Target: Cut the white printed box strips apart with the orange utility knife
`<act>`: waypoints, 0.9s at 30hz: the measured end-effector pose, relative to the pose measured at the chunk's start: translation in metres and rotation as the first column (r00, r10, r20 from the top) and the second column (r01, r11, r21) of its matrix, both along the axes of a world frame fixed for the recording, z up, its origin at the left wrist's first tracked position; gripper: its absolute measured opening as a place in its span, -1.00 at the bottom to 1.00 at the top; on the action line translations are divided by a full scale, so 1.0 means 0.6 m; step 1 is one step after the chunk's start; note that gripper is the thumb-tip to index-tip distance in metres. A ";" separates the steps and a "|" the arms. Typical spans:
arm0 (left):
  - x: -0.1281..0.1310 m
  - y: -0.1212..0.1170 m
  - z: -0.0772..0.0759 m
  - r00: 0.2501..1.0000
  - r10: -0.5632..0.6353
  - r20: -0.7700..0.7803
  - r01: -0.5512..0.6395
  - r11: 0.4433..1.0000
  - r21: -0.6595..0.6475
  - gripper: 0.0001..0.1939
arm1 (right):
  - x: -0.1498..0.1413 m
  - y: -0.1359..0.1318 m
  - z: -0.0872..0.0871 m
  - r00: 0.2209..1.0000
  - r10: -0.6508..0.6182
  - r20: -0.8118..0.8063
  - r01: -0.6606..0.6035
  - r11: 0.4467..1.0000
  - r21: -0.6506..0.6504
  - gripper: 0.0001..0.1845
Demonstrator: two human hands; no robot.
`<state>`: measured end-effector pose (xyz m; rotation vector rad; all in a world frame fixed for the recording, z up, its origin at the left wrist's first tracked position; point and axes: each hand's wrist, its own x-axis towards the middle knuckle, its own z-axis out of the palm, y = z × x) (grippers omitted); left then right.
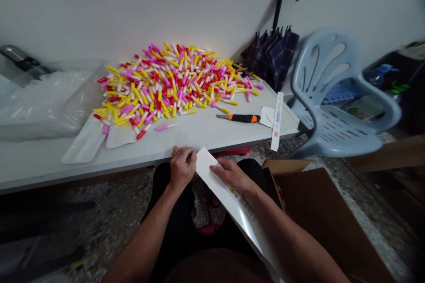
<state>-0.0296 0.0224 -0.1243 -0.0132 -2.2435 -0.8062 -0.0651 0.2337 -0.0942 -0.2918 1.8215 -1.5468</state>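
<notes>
My right hand [232, 176] grips a long, flat white box [239, 207], its fingers lying over the printed face. The box slants from the table edge down toward my lap, its narrow end pointing up and left. Beside that end my left hand [182, 167] is closed, its fingers curled. A small dark patch shows between those fingers, and I cannot make out what it is. On the white table [199, 131] ahead lies a big heap of small capped tubes [172, 84] in yellow, red, pink and white. One pink tube [165, 127] lies in front of the heap.
An orange-and-black craft knife [244, 118] and a printed white strip [276, 121] lie at the table's right. Clear plastic bags [49, 101] cover the left. A folded umbrella [272, 55] leans on the wall, near a grey-blue chair [348, 135]. An open cardboard box [328, 225] stands below right.
</notes>
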 end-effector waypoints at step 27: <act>-0.001 0.014 -0.001 0.997 -0.064 0.032 0.061 0.994 0.094 -0.90 | -0.010 0.026 -0.011 0.970 0.072 -0.231 -0.087 0.995 -0.056 -0.48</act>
